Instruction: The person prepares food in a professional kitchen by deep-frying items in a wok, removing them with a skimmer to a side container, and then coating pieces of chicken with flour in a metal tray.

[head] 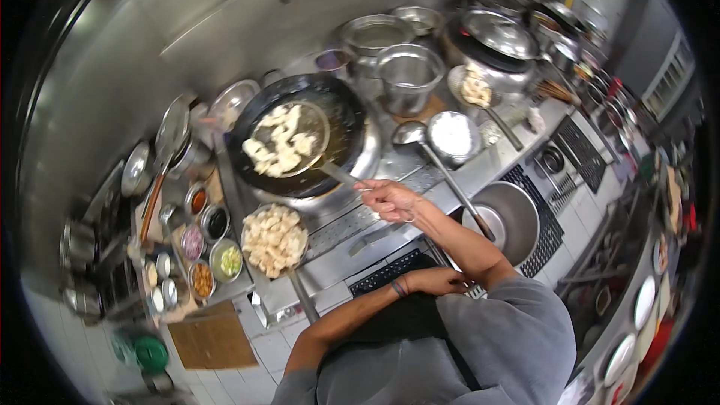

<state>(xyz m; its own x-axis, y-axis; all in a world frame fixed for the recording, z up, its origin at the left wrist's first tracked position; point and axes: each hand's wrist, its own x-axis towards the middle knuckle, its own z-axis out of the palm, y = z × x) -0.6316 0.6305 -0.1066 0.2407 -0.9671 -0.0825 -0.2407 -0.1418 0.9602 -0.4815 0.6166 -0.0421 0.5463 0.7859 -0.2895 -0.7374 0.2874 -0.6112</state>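
My right hand (pixel 388 200) grips the metal handle of a skimmer strainer (pixel 327 129) held over a dark wok (pixel 351 90). Pale battered pieces (pixel 280 140) lie in the skimmer, with dark oil (pixel 346 129) around and below it. My left hand (pixel 436 281) rests bent across my front, close under my right elbow; its fingers curl out of sight, so whether it holds anything is unclear. In front of the wok stands a second strainer (pixel 306 298), its bowl heaped with pale pieces (pixel 274 239). A third strainer (pixel 509 132) at the right holds similar fried pieces (pixel 475 91).
Small bowls of chopped onion (pixel 192 242), green slices (pixel 230 261) and red sauce (pixel 198 201) stand left. A ladle (pixel 444 163) leans across the counter edge over a deep steel pot (pixel 523 219). Behind are a steel container (pixel 409 79) and a lidded wok (pixel 500 34).
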